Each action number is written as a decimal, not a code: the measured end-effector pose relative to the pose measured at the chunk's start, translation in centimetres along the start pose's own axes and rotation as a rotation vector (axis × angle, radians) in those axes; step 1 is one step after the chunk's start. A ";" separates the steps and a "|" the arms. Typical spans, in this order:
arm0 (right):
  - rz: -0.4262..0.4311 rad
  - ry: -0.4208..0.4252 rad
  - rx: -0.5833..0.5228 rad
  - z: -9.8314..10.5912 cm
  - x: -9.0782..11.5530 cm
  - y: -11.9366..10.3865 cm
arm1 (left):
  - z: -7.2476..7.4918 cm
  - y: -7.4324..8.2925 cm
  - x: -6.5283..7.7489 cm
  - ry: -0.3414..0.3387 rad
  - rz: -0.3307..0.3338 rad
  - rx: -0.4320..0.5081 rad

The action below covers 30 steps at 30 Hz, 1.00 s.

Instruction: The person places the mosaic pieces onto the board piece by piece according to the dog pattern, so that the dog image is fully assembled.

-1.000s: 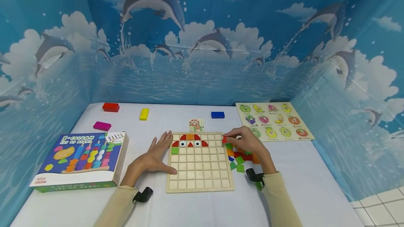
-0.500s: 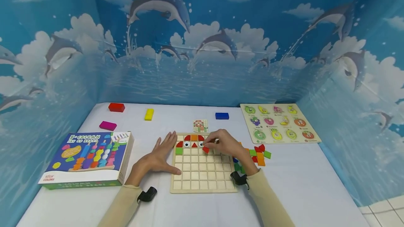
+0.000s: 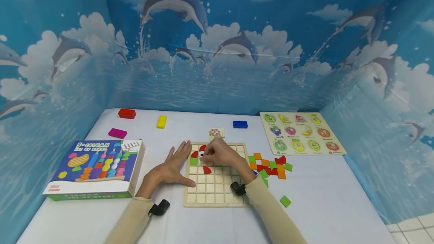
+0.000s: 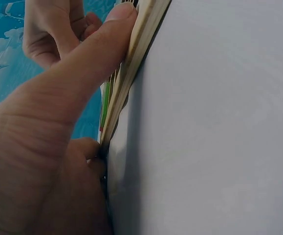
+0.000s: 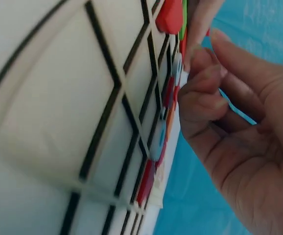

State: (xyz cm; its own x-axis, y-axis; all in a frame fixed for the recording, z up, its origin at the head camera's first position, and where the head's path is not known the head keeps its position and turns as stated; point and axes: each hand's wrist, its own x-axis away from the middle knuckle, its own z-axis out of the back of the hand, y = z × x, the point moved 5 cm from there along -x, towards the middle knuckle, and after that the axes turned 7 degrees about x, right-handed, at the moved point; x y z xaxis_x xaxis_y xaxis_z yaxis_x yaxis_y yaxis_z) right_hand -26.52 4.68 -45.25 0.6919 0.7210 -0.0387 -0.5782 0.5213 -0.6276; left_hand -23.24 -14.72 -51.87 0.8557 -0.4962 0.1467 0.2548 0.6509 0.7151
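Note:
A wooden grid board lies in the middle of the table. My left hand is spread along its left edge, fingers extended and thumb on the rim. My right hand is over the board's upper rows, fingers bent, fingertips beside an eye tile. Those fingertips overlap one another in the right wrist view, and I cannot tell whether they hold a piece. A red quarter-round tile lies below them on the grid. A green tile sits near the left edge. My right hand hides most other placed tiles.
Several loose green, red and orange tiles lie right of the board. A picture card is behind it. A bead-set box stands left, a fruit puzzle board back right. Blue, yellow, red and magenta blocks lie farther back.
My right hand has carried a red tile from the right-hand pile onto the board and moved left to the eye tile. The red tile now lies on the grid. My left hand stays put.

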 end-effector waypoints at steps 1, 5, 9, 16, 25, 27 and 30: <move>-0.001 -0.004 0.014 0.0 0.2 0.0 | -0.1 0.1 -0.1 -0.006 -0.001 -0.001; -0.026 -0.054 0.032 -0.1 1.4 -0.2 | -0.1 0.3 -0.1 -0.015 0.001 -0.001; -0.038 -0.069 0.073 -0.8 1.7 -0.5 | 0.4 0.5 0.2 0.005 -0.006 0.016; -0.105 -0.001 0.164 -1.2 1.5 -0.8 | 0.4 0.7 0.2 -0.008 -0.004 0.031; -0.105 0.028 0.170 -1.3 1.2 -1.5 | 0.1 0.2 0.0 -0.016 0.006 0.014; -0.080 0.018 0.175 -1.4 0.9 -1.8 | 0.2 0.2 0.0 -0.008 -0.003 0.018; -0.051 -0.004 0.210 -1.7 0.7 -2.0 | 0.2 0.2 0.1 -0.008 -0.016 0.025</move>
State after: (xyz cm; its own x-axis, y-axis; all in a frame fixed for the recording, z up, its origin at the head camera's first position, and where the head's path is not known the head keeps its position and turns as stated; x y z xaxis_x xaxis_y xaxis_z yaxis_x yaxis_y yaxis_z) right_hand -24.19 3.37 -45.32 0.7212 0.6927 -0.0081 -0.6203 0.6405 -0.4528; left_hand -23.21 -14.72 -51.61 0.8479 -0.5112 0.1402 0.2573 0.6281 0.7344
